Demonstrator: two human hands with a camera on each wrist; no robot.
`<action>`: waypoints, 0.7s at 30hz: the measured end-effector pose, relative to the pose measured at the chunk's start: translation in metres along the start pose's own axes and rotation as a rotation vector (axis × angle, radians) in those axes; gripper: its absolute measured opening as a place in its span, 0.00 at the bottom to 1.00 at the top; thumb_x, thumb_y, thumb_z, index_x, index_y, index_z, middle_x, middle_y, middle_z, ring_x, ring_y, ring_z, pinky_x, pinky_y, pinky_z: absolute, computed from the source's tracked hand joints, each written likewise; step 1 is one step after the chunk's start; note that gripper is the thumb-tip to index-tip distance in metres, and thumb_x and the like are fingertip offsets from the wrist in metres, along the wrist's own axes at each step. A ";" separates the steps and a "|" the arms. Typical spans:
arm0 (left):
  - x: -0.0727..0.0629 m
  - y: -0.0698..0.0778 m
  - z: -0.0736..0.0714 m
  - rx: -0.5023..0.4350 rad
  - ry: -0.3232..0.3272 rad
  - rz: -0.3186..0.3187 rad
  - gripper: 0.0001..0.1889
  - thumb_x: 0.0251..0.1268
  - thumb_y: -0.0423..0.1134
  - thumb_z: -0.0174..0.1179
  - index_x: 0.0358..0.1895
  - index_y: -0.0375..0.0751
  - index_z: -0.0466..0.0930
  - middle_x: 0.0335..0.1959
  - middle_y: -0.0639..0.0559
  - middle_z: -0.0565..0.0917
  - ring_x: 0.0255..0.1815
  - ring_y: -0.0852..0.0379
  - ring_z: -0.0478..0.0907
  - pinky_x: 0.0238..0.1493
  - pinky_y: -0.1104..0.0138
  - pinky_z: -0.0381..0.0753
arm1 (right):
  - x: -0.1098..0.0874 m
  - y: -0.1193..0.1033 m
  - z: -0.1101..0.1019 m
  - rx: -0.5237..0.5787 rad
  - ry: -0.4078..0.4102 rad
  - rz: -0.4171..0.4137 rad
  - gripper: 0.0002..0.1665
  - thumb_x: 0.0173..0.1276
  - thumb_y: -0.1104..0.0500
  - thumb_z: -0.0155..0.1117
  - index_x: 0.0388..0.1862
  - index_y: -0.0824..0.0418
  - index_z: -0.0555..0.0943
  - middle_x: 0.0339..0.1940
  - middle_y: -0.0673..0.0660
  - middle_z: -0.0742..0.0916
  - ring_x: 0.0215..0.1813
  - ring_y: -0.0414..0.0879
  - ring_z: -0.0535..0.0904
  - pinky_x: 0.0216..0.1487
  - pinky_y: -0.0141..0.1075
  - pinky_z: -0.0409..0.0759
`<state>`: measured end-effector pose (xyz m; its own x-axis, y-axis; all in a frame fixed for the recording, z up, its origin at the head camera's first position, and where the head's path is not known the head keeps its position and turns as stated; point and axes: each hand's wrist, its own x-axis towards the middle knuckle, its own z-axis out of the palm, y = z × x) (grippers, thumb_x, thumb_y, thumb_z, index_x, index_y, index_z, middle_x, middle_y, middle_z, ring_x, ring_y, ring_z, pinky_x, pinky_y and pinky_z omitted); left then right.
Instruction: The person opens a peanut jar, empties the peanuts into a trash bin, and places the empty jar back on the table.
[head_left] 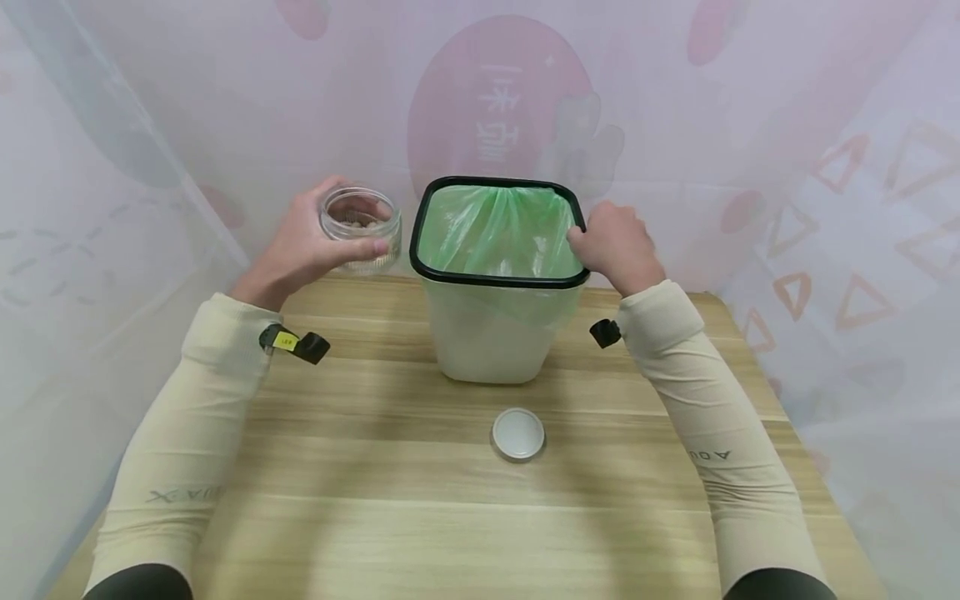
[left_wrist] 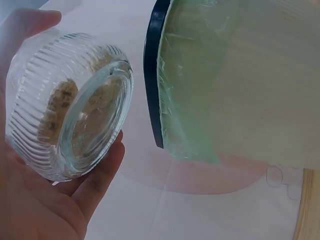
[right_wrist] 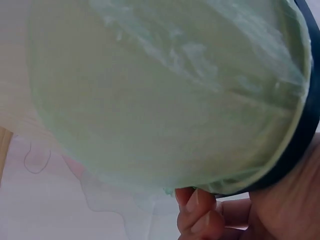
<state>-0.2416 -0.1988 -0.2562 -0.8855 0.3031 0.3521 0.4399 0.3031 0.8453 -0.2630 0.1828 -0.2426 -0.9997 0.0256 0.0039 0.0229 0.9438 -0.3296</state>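
Note:
A clear ribbed glass jar (head_left: 362,223) is in my left hand (head_left: 303,242), the thumb along one side and the fingers around the other. Its mouth is uncovered, and brown speckled lumps (left_wrist: 57,112) lie low inside. Just right of it is a whitish translucent trash bin (head_left: 491,333) with a black rim (head_left: 498,282) and a green plastic liner (head_left: 495,229). My right hand (head_left: 618,246) grips the bin's rim at the right side. In the right wrist view, its curled fingers (right_wrist: 202,220) show under the rim, close to the liner's edge.
A round white lid (head_left: 517,434) lies on the wooden table (head_left: 375,517) in front of the bin. Behind the table hangs a pale printed curtain (head_left: 337,100), with more of it along both sides.

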 end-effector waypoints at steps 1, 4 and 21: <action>0.001 0.001 0.000 0.007 0.001 -0.001 0.26 0.59 0.37 0.77 0.60 0.44 0.78 0.51 0.56 0.88 0.56 0.54 0.83 0.58 0.73 0.80 | -0.001 -0.001 0.000 -0.002 -0.002 0.003 0.23 0.76 0.49 0.48 0.21 0.57 0.65 0.23 0.55 0.72 0.27 0.52 0.71 0.23 0.39 0.70; 0.005 0.005 0.000 0.025 0.008 -0.006 0.26 0.59 0.39 0.77 0.60 0.45 0.78 0.51 0.55 0.88 0.56 0.54 0.82 0.58 0.73 0.80 | -0.002 -0.003 0.000 -0.010 -0.011 0.007 0.21 0.77 0.49 0.48 0.24 0.58 0.67 0.28 0.58 0.75 0.29 0.54 0.73 0.25 0.40 0.72; 0.032 0.019 0.005 0.051 0.050 -0.040 0.30 0.57 0.45 0.79 0.61 0.45 0.76 0.53 0.55 0.87 0.52 0.56 0.85 0.41 0.70 0.86 | -0.003 -0.009 0.002 -0.010 -0.025 0.022 0.17 0.78 0.49 0.49 0.31 0.59 0.71 0.36 0.61 0.80 0.35 0.56 0.77 0.28 0.42 0.75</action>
<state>-0.2607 -0.1789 -0.2311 -0.9085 0.2446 0.3387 0.4095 0.3605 0.8381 -0.2602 0.1737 -0.2411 -0.9989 0.0387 -0.0267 0.0452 0.9464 -0.3199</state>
